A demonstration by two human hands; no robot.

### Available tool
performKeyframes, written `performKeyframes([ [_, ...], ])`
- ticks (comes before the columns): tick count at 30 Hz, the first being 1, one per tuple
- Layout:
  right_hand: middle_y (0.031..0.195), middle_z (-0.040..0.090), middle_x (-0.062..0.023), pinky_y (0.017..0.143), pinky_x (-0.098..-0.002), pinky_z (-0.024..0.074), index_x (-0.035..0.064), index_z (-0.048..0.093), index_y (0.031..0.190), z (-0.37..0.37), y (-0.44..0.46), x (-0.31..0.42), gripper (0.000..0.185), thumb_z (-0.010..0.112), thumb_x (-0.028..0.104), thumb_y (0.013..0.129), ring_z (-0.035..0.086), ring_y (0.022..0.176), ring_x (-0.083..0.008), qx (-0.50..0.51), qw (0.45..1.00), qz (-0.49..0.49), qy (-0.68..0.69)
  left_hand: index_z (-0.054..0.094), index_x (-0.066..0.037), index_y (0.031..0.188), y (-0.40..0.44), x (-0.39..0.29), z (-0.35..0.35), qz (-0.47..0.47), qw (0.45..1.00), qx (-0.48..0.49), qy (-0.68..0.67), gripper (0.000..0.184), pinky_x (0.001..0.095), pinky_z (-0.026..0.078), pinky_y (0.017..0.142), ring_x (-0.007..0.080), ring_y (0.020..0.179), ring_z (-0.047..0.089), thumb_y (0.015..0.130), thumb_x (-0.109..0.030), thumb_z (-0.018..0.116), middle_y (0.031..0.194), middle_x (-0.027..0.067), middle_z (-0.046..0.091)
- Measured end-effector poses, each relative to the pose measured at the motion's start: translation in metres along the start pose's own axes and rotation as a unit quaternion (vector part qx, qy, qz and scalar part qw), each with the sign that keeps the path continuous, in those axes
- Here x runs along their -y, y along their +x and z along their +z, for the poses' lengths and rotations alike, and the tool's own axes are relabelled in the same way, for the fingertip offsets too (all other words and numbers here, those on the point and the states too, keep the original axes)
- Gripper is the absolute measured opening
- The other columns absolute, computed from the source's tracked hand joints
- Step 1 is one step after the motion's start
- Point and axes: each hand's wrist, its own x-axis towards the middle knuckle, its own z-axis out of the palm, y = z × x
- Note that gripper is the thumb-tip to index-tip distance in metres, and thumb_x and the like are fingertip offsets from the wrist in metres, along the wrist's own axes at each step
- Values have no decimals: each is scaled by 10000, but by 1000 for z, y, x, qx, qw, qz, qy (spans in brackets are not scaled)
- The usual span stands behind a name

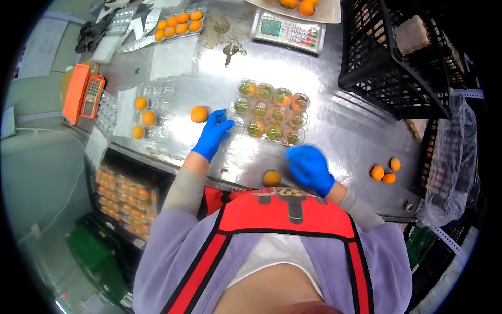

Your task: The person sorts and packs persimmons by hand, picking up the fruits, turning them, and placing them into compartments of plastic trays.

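A clear plastic clamshell pack (271,112) lies in front of me, filled with rows of round orange fruits with green tops, which look like persimmons. My left hand (213,134), in a blue glove, is at the pack's left edge, with its thumb and fingers apart. One loose persimmon (198,114) lies just beyond that hand. Below the pack's lower right corner is my right hand (309,168), also gloved in blue; motion smears its fingers, so whether it holds anything is unclear. Another persimmon (272,178) sits at the table's near edge, left of my right hand.
A partly filled clear tray (159,112) lies left on the metal table (334,118). Beyond stand a full tray (180,24) and a scale (288,30). An orange scale (83,96) is far left; a black crate (397,57) and three loose fruits (388,178) are right.
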Motion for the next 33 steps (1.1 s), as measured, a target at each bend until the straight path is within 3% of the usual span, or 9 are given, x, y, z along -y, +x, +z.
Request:
performKeyframes([
  [4,1148,566,-106,810,-396,484,119,547,1124,22,7,12,452,665,107,688,578,965,-319,148,986,-72,19,465,-103,1238,3,-7,-2,-59,997,11,-47,512,266,447,754,116,875,526,795,-260,669,1064,19,546],
  [8,1127,578,-93,799,-397,486,134,540,1129,47,1,12,451,658,105,695,587,948,-318,135,986,-96,16,540,-107,1129,33,18,-15,-20,994,72,-81,368,224,431,655,80,749,526,818,-274,642,951,2,597],
  [10,1132,581,-99,808,-392,486,134,525,1159,56,2,15,492,665,117,687,592,958,-307,222,973,-52,22,596,-111,1010,27,7,-8,-128,975,131,-129,247,188,376,525,57,613,499,839,-290,607,814,-9,626],
  [14,1129,588,-113,823,-397,483,122,529,1167,46,3,29,484,657,122,700,585,988,-315,201,979,2,36,608,-91,1009,39,9,-9,-126,962,190,-147,249,197,371,502,82,637,520,876,-286,529,903,30,646],
  [19,1171,577,-139,919,-373,455,87,513,1247,14,-3,42,522,687,163,761,571,1076,-303,-33,979,125,156,638,-124,844,38,-34,8,-28,995,91,-37,193,189,317,464,59,549,448,823,-310,590,761,12,633],
  [21,1256,528,-111,952,-324,425,36,466,1304,10,-9,32,612,730,134,761,527,1128,-203,-123,941,181,258,644,-124,827,33,-64,15,3,997,81,2,198,202,327,479,67,562,447,809,-316,599,748,5,623],
  [25,1302,464,-108,980,-308,399,-8,380,1348,1,1,1,570,635,76,846,481,1167,-193,-357,809,256,391,646,-125,897,31,-90,25,84,988,72,105,228,247,378,573,100,641,475,766,-311,633,748,-4,602],
  [29,1292,465,-119,990,-312,389,-15,358,1356,1,35,-22,563,611,63,859,480,1162,-196,-374,817,215,381,627,-142,943,51,-61,37,122,992,24,7,274,260,387,635,102,716,494,763,-346,645,827,-5,602],
  [33,1250,505,-146,986,-311,387,-10,388,1339,6,78,-36,620,680,115,806,487,1159,-199,-334,899,180,221,579,-143,1067,54,-27,52,-31,978,-12,-205,374,321,421,730,141,837,523,792,-389,634,942,15,576],
])
